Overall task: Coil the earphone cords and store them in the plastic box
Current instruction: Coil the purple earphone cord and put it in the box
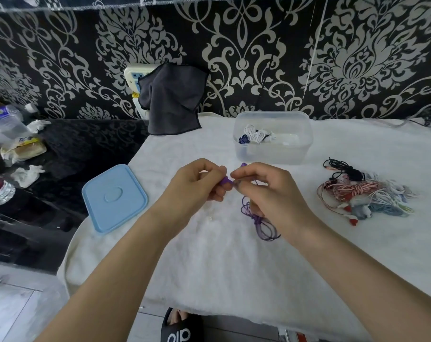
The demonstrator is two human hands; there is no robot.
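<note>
Hands centre: left hand (201, 180) and right hand (263, 186) pinch the purple earphone cord (260, 222), slack hanging free for coiling. Open plastic box (272, 137) at 12, tangled pile (365, 193) at 3.

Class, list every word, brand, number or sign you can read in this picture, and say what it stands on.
Black slipper at the bottom edge: white letters, upside down and cut off, unreadable.
Water bottle label, far left: too blurred to read.
Yellow food packet, left: print too blurred.
Blue lid: an embossed oval, no text legible.
</note>
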